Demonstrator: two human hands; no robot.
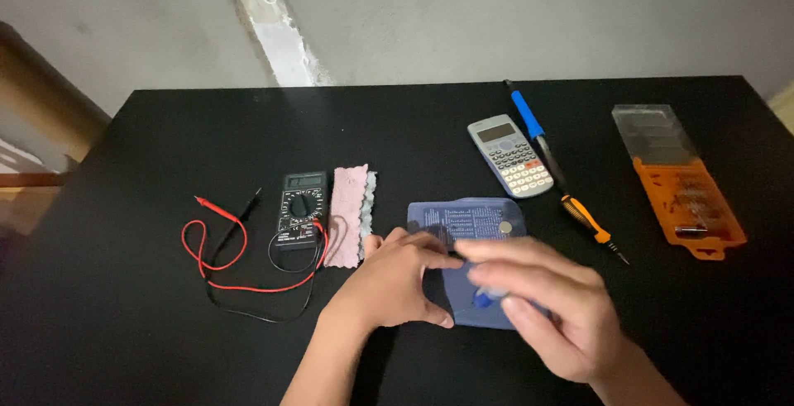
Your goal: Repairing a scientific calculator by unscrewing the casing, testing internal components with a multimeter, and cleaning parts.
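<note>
A blue-grey flat cover (467,220) with a printed chart and a small round button lies on the black table (124,315) near the front. My left hand (397,278) rests on its left edge, fingers bent over it. Blurred by motion, my right hand (546,303) hovers over the cover's lower right part; a small blue piece (482,297) shows under its fingers, and I cannot tell whether it is gripped.
A grey calculator (510,155) lies behind the cover, with a blue-handled soldering iron (533,135) and an orange-handled screwdriver (589,225) beside it. An orange bit case (680,187) lies open at right. At left sit a multimeter (301,208) with red and black leads (219,257) and a pink cloth (349,214).
</note>
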